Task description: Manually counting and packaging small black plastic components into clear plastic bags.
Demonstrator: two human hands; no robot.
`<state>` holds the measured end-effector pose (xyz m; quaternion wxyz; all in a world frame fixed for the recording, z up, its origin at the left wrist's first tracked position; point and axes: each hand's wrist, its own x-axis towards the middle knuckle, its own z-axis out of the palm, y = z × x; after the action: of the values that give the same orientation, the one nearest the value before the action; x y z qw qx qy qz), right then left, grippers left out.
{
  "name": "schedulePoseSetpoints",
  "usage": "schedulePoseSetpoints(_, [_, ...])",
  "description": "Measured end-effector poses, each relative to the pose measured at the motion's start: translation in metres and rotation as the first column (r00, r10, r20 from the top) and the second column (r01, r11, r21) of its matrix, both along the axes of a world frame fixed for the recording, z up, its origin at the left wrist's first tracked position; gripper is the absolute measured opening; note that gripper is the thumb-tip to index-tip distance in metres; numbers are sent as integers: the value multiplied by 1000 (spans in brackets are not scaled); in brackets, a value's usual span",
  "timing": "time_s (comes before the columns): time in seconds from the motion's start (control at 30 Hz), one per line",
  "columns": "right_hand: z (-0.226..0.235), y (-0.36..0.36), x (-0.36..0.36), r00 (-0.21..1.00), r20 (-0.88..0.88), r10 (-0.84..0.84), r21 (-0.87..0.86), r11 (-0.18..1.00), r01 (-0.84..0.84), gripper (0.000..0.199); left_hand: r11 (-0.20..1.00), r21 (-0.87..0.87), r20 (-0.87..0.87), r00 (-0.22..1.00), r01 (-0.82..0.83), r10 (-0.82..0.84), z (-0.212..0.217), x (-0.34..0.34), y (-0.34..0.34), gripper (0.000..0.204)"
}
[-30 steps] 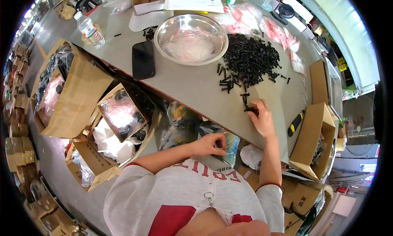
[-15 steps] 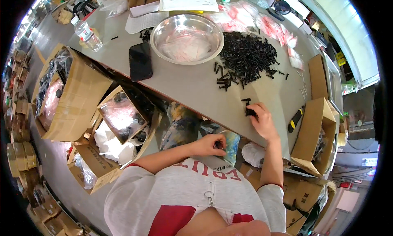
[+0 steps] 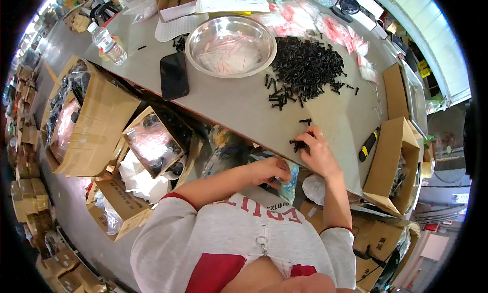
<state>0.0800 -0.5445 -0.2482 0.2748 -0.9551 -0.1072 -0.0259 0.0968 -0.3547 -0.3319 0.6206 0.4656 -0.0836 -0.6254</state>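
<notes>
My right hand (image 3: 320,153) is over the table near its front edge, fingers bent and pinched around a few black screws (image 3: 298,144). A single black screw (image 3: 305,121) lies on the table just beyond those fingertips. My left hand (image 3: 272,171) is curled closed in front of my chest, below the table edge. Something small and dark shows between its fingers, mostly hidden. Farther back is a big heap of black screws (image 3: 310,67), with loose ones scattered along its near side. Left of the heap stands a steel bowl (image 3: 191,59) holding clear plastic bags with red edges (image 3: 231,54).
A black phone (image 3: 174,77) and a water bottle (image 3: 108,45) are on the table's left. A yellow-black utility knife (image 3: 368,144) lies right of my right hand, beside an open cardboard box (image 3: 384,163). More plastic bags (image 3: 292,17) lie behind the heap. Filled cartons (image 3: 96,122) stand at left.
My right hand has shifted slightly left and nearer with the screws, leaving one screw behind on the table. My left hand has risen slightly and turned, its fingers now facing down.
</notes>
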Motion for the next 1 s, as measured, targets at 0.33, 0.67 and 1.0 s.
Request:
schedulePoseSetpoints(0.33, [3, 9, -9, 959, -186, 213, 131, 973, -191, 26, 992, -112, -398, 917, -55, 6, -6, 15, -3, 25])
schedulePoseSetpoints(0.67, [22, 3, -21, 944, -167, 286, 517, 841, -164, 34, 960, -259, 384, 923, 104, 3, 27, 19, -5, 26])
schedulePoseSetpoints(1.0, [30, 10, -15, 937, 310, 161, -109, 985, -133, 29, 966, -224, 837, 534, 126, 124, 34, 59, -23, 36])
